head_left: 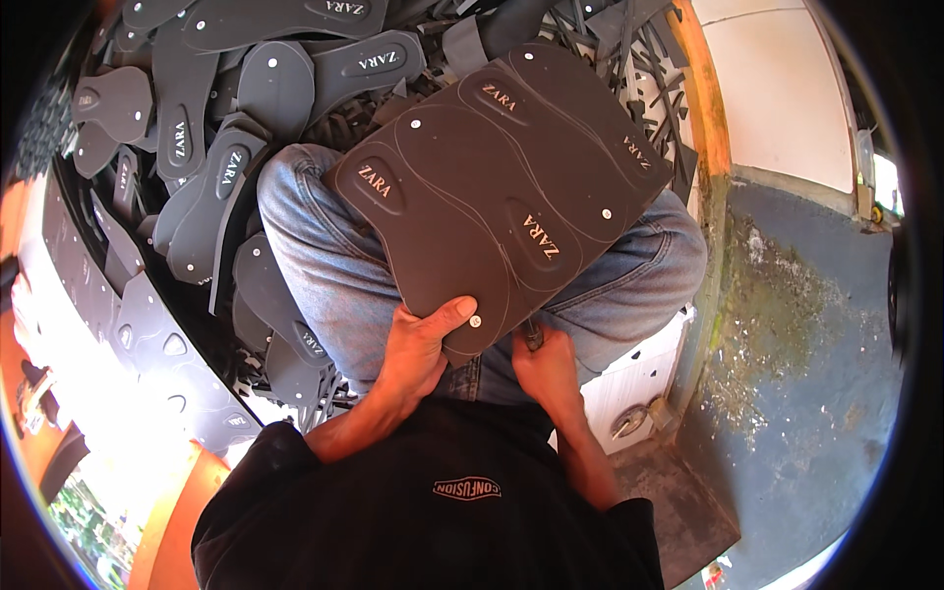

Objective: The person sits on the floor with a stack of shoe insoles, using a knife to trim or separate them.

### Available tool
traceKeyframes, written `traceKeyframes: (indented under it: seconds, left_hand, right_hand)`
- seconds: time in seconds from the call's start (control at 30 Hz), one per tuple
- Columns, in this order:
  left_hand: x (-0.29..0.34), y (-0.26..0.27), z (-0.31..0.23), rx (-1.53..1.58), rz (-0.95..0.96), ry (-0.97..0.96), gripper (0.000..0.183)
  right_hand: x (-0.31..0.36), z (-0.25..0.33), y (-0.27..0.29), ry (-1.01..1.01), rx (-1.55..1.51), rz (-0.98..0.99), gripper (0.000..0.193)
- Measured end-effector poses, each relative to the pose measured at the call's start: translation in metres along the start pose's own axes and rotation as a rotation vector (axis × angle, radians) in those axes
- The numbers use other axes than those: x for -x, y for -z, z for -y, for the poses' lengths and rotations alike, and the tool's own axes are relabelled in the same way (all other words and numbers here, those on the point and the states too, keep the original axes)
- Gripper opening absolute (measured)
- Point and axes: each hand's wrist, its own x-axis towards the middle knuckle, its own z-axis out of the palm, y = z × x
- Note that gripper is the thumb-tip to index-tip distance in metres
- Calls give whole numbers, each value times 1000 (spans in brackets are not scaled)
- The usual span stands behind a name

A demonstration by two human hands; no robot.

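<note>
A dark grey sheet of foam-like material (482,177) lies tilted across my knees. Insole outlines are drawn on it, with raised oval pads, pale lettering and small white dots. One lower corner is trimmed to a curve. My left hand (418,344) grips that near edge, thumb on top beside a white dot and fingers underneath. Just right of it, my right hand (549,366) is closed around a dark-handled tool (533,334) at the sheet's lower edge. The tool's working end is hidden by the sheet, so its kind does not show.
Cut insoles (187,118) are heaped at the left and far left. Dark offcut strips (664,93) lie beyond the sheet. More printed sheets (162,339) lie at the left in bright light. At the right, an orange-brown edge (703,88) borders pale tile and a stained grey floor (806,324).
</note>
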Motion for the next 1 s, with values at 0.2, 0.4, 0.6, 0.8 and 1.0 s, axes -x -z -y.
traceKeyframes:
  seconds: [0.2,0.4,0.6,0.8,1.0]
  left_hand:
    - [0,-1,-2,22,11,1,22]
    - [2,-2,-5,10,6,11,22]
    - [2,3,-5,34,21,9,20]
    - [1,7,-4,29,35,-13,25]
    - [1,9,-7,37,64,-11,31]
  right_hand:
    - [-12,8,-5,85,-15,-46,18]
    - [-23,2,-14,169,-90,-43,19]
    - [-32,8,-9,286,-32,30,25]
    - [-44,13,-7,431,-96,-5,32]
    - [-55,13,1,527,43,129,35]
